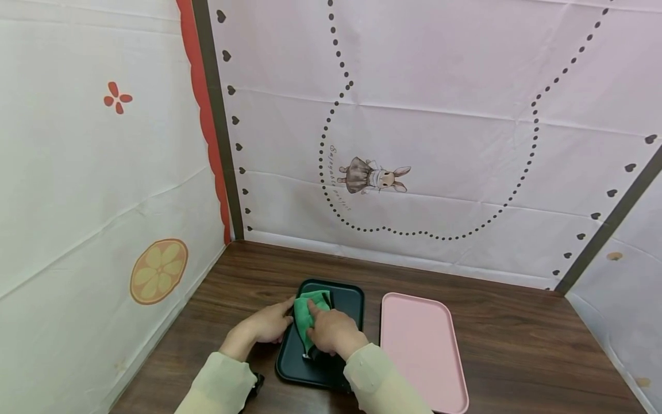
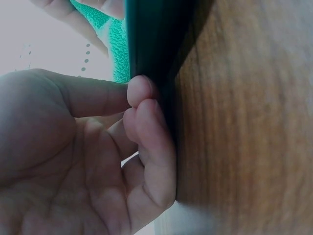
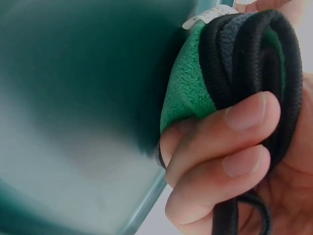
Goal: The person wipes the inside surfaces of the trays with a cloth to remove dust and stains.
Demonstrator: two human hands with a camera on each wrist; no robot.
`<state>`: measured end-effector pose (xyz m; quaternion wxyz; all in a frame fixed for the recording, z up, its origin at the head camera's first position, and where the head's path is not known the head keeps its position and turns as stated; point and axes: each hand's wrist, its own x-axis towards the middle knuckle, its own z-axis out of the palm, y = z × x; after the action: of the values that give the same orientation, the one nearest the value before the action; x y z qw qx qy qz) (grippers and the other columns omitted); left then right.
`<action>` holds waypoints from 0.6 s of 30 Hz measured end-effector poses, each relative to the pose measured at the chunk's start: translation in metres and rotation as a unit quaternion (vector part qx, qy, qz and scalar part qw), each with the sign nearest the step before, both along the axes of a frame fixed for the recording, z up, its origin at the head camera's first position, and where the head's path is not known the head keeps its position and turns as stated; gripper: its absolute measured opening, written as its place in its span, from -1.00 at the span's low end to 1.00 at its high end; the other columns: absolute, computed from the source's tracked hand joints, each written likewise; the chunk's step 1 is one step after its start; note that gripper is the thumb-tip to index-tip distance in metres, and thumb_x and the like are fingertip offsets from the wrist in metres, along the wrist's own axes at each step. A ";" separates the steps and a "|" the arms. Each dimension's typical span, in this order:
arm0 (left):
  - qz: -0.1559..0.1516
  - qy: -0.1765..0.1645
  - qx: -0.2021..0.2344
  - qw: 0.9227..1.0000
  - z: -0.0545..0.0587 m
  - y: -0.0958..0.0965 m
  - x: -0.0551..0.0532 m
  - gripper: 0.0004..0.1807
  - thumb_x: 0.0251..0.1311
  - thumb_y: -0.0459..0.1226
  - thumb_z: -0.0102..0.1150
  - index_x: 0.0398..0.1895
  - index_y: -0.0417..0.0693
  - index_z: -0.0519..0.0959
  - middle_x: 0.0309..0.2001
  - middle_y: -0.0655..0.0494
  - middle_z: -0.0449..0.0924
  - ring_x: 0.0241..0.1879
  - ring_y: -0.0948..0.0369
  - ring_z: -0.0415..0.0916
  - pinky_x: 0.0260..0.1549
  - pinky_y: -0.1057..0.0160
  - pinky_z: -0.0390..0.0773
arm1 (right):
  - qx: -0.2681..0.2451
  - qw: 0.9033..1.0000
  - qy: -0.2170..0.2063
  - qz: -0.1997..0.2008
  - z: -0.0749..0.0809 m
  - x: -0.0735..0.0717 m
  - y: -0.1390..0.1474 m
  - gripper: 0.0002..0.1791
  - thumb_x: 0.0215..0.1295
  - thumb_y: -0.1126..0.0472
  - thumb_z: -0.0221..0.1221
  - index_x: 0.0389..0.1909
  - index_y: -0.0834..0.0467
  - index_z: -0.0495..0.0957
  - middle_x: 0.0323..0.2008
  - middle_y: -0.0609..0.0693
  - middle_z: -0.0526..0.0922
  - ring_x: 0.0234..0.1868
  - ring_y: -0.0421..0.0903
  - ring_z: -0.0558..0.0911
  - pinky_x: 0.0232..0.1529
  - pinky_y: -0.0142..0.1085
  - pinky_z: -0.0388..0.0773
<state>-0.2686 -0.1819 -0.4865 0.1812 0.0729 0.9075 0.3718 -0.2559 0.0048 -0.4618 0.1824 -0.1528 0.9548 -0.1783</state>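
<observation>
A dark green tray (image 1: 347, 302) with rounded corners lies on the wooden table. My left hand (image 1: 269, 325) is at its left side; in the left wrist view, the thumb and fingertips pinch the tray's rim. My right hand (image 1: 333, 330) grips a folded green cloth (image 1: 304, 315) with black edging over the tray's inner surface. Seen from the right wrist, the fingers (image 3: 215, 171) curl round the bunched cloth, and a white label (image 3: 210, 17) sticks out of it. The cloth's underside is mostly hidden.
Just right of the green tray, a pink tray (image 1: 421, 345) lies on the table (image 1: 517, 333). Printed white sheets hang as walls at the back, the left (image 1: 77, 172) and the right.
</observation>
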 end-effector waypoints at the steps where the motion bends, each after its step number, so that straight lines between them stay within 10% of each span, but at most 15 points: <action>1: 0.000 0.000 0.000 1.000 0.000 0.000 0.000 -0.37 0.58 -0.32 -0.07 0.65 -0.08 0.14 -0.63 0.00 0.51 -0.63 0.13 0.43 -0.56 0.19 0.42 | 0.002 1.000 -0.002 0.000 0.000 0.001 0.000 -0.23 0.54 -0.03 0.16 0.66 -0.17 0.09 -0.72 0.06 0.57 -0.75 -0.08 0.54 -0.69 -0.25 0.38; 18: 0.001 0.000 0.008 1.000 0.001 -0.001 -0.001 -0.38 0.58 -0.32 -0.09 0.65 -0.05 0.15 -0.63 -0.01 0.51 -0.63 0.13 0.42 -0.57 0.19 0.41 | 0.017 1.000 -0.007 0.006 0.003 0.010 -0.004 -0.22 0.52 -0.05 0.18 0.66 -0.18 0.08 -0.73 0.05 0.58 -0.77 -0.08 0.53 -0.69 -0.23 0.40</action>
<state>-0.2692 -0.1830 -0.4858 0.1805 0.0734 0.9044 0.3795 -0.2456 0.0007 -0.4590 0.1923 -0.1537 0.9556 -0.1621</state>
